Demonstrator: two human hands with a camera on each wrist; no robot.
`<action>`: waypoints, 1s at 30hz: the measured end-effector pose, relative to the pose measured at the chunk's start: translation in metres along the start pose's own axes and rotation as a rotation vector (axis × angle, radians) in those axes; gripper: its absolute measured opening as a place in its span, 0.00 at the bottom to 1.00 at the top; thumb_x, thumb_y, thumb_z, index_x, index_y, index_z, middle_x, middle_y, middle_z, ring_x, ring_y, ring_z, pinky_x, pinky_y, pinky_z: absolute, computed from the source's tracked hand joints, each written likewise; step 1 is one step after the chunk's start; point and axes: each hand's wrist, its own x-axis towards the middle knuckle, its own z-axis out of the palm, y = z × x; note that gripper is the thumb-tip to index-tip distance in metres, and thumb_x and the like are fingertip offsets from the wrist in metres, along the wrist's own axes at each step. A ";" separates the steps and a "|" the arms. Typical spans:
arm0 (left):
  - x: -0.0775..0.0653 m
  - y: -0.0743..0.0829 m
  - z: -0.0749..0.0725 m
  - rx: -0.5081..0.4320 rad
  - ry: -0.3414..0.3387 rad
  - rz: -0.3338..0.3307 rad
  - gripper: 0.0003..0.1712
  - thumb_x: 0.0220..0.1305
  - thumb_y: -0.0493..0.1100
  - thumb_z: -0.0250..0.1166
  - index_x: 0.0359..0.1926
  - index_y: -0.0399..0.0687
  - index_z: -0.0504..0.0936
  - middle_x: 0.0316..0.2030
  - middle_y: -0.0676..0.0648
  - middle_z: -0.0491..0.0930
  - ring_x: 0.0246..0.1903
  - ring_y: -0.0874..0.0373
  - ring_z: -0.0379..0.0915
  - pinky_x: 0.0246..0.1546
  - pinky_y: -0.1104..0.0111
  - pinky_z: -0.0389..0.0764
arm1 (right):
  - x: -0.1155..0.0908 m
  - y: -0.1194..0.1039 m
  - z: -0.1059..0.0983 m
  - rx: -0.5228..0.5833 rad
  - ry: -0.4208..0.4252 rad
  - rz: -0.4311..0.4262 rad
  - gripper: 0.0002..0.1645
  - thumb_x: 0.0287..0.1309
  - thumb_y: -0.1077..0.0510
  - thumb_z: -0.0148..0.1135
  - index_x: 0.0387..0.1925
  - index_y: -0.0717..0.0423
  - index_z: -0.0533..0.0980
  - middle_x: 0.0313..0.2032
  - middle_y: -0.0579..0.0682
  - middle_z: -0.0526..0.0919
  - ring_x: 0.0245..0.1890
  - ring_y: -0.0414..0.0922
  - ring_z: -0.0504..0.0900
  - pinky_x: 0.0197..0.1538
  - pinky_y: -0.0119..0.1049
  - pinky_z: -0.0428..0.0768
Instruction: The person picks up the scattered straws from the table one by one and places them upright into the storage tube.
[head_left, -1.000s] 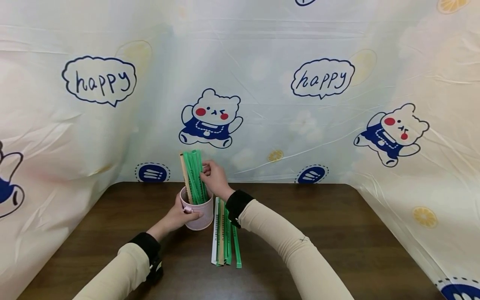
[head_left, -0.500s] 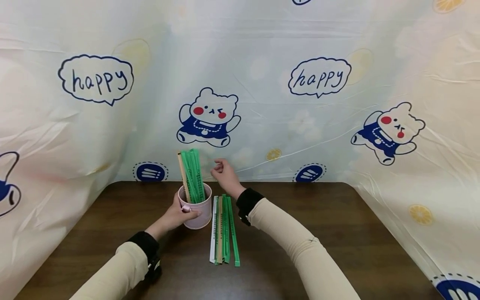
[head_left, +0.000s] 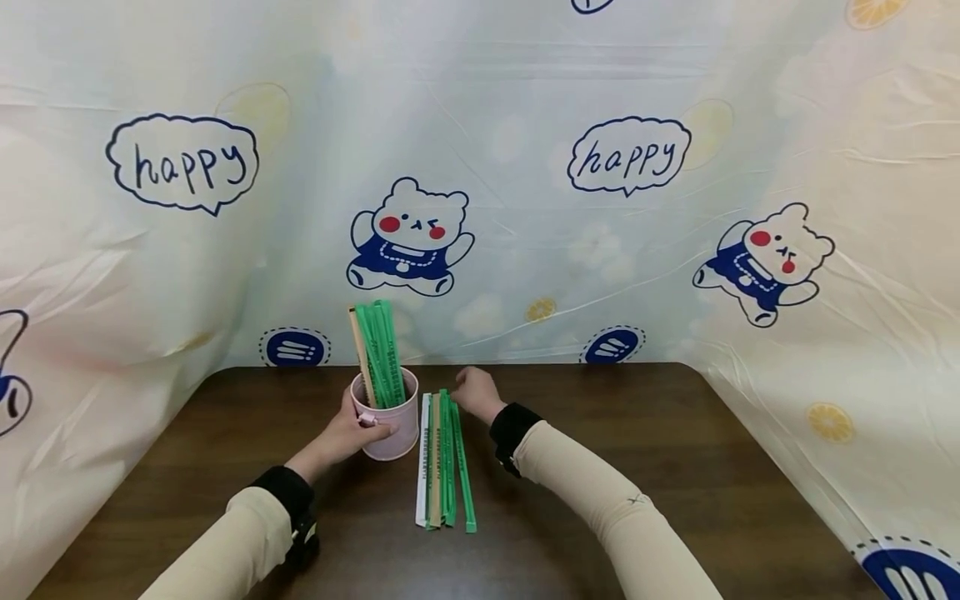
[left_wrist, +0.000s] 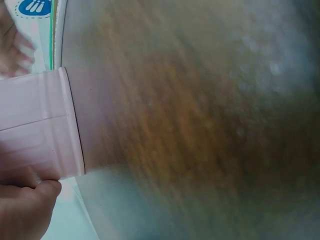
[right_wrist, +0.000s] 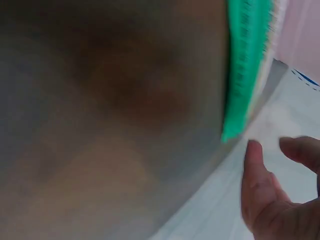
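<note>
My left hand (head_left: 340, 433) grips the side of a pink cup (head_left: 395, 432), thumb across its front; the thumb also shows low in the left wrist view. Several long thin green wrapped sticks (head_left: 385, 354) and a tan one (head_left: 360, 350) lean upright in the cup. To its right on the table lies a row: a white wrapped stick (head_left: 423, 467), a tan stick (head_left: 437, 467) and several green sticks (head_left: 448, 475). Right at the far end of the row is my right hand (head_left: 477, 393). In the right wrist view its thumb and finger stand apart, just past a green stick's end (right_wrist: 240, 100).
The dark brown wooden table (head_left: 622, 467) extends to both sides of the arms. Behind it hangs a pale printed curtain (head_left: 517, 250) with bears and speech bubbles, close to the table's far edge.
My right hand has left the sticks in the cup, moved right, then down to the far end of the row. My left hand still holds the cup in place.
</note>
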 end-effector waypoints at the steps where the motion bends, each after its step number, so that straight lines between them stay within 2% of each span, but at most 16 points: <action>1: 0.000 0.000 -0.001 -0.001 -0.001 -0.002 0.65 0.66 0.43 0.68 0.77 0.38 0.22 0.77 0.27 0.41 0.74 0.28 0.47 0.74 0.31 0.51 | 0.005 0.014 0.005 -0.005 -0.019 -0.017 0.00 0.66 0.65 0.63 0.38 0.59 0.79 0.34 0.56 0.81 0.28 0.51 0.80 0.36 0.43 0.79; 3: 0.000 0.001 -0.002 -0.002 0.000 -0.004 0.64 0.66 0.43 0.67 0.77 0.38 0.22 0.76 0.27 0.42 0.74 0.28 0.47 0.74 0.31 0.51 | 0.007 0.024 0.010 -0.017 -0.052 0.014 0.18 0.64 0.65 0.64 0.21 0.52 0.69 0.22 0.50 0.73 0.20 0.49 0.74 0.29 0.44 0.79; 5: 0.000 0.001 -0.002 0.006 0.000 -0.002 0.64 0.66 0.43 0.67 0.77 0.38 0.22 0.76 0.26 0.42 0.74 0.28 0.47 0.74 0.31 0.51 | 0.005 0.026 0.012 -0.016 -0.073 0.026 0.30 0.62 0.67 0.64 0.15 0.46 0.56 0.14 0.46 0.61 0.15 0.46 0.69 0.25 0.42 0.77; 6: 0.000 0.001 -0.003 0.009 0.000 -0.001 0.64 0.66 0.44 0.67 0.77 0.38 0.22 0.76 0.26 0.42 0.74 0.28 0.47 0.74 0.31 0.51 | 0.002 0.024 0.013 -0.017 -0.081 0.032 0.33 0.62 0.67 0.63 0.15 0.45 0.52 0.13 0.45 0.57 0.14 0.46 0.66 0.23 0.41 0.75; 9: -0.001 0.002 -0.003 0.006 0.001 0.004 0.65 0.66 0.44 0.68 0.77 0.38 0.23 0.76 0.26 0.43 0.74 0.28 0.47 0.74 0.31 0.51 | -0.014 0.006 0.010 -0.026 -0.066 0.068 0.34 0.61 0.70 0.62 0.13 0.47 0.51 0.12 0.43 0.53 0.12 0.43 0.63 0.23 0.39 0.76; 11: -0.002 0.003 -0.003 0.002 0.000 0.004 0.65 0.66 0.44 0.68 0.77 0.39 0.23 0.76 0.26 0.43 0.74 0.28 0.47 0.74 0.31 0.51 | -0.021 0.000 0.010 -0.046 -0.049 0.051 0.35 0.61 0.71 0.61 0.14 0.46 0.49 0.11 0.41 0.50 0.11 0.41 0.59 0.21 0.35 0.69; 15: -0.003 0.002 -0.002 -0.008 -0.003 -0.001 0.65 0.66 0.44 0.68 0.77 0.39 0.22 0.76 0.27 0.41 0.74 0.28 0.47 0.74 0.31 0.51 | -0.024 -0.002 0.014 -0.086 -0.032 0.046 0.37 0.62 0.71 0.61 0.16 0.45 0.45 0.13 0.40 0.46 0.11 0.40 0.58 0.22 0.32 0.64; 20: -0.002 0.000 -0.001 -0.008 -0.003 0.000 0.65 0.66 0.44 0.68 0.77 0.39 0.22 0.77 0.27 0.41 0.74 0.28 0.47 0.74 0.31 0.51 | -0.024 -0.001 0.016 -0.075 -0.023 0.041 0.38 0.60 0.74 0.59 0.14 0.45 0.46 0.12 0.42 0.48 0.12 0.41 0.60 0.23 0.33 0.59; 25: -0.003 0.000 0.000 0.003 -0.001 -0.004 0.65 0.66 0.45 0.68 0.77 0.38 0.22 0.77 0.26 0.42 0.75 0.28 0.47 0.74 0.31 0.51 | -0.026 -0.004 0.010 -0.077 -0.022 0.058 0.38 0.62 0.73 0.60 0.13 0.45 0.47 0.12 0.41 0.48 0.11 0.41 0.61 0.23 0.32 0.63; 30: -0.002 0.001 0.000 -0.001 0.001 -0.006 0.65 0.66 0.44 0.68 0.78 0.39 0.22 0.77 0.26 0.42 0.75 0.28 0.47 0.75 0.31 0.51 | -0.023 -0.010 -0.009 -0.086 -0.028 0.064 0.34 0.64 0.70 0.61 0.13 0.46 0.53 0.11 0.41 0.51 0.11 0.40 0.63 0.22 0.31 0.67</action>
